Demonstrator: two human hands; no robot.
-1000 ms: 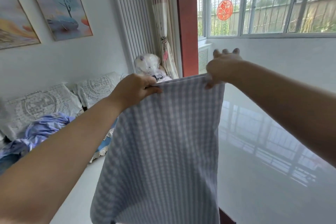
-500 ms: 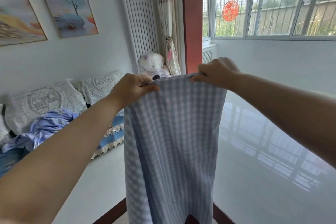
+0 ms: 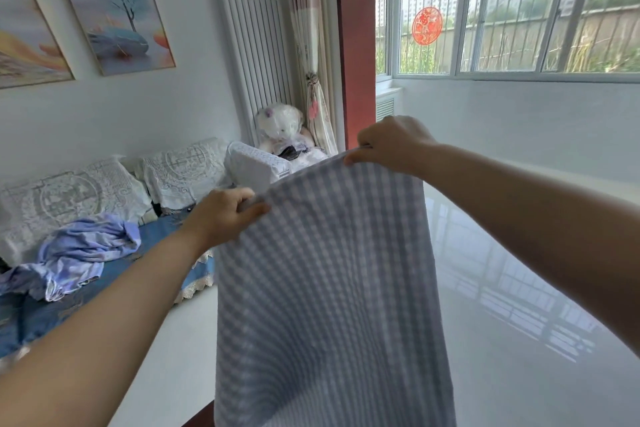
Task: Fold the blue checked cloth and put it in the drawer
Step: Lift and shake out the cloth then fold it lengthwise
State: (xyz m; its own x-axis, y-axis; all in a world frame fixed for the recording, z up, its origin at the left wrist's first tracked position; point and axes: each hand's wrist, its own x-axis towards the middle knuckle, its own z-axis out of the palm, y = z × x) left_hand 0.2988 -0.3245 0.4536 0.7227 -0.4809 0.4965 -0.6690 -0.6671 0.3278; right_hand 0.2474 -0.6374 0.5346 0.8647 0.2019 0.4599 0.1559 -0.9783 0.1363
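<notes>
The blue checked cloth [image 3: 325, 288] hangs in the air in front of me, held up by its top edge and dropping below the bottom of the frame. My left hand [image 3: 225, 215] pinches the top left corner. My right hand [image 3: 391, 146] grips the top right corner, higher and farther away than the left, so the top edge slants up to the right. No drawer is in view.
A sofa [image 3: 69, 295] with a blue cover, white lace cushions and a crumpled lilac garment [image 3: 79, 253] runs along the left wall. A wrapped teddy bear [image 3: 280, 128] sits by the white radiator [image 3: 256, 59]. Glossy white floor [image 3: 519, 340] spreads right under the windows.
My left hand has dropped lower and my right hand has moved right, so the cloth's top edge now slants and the cloth hangs spread wider.
</notes>
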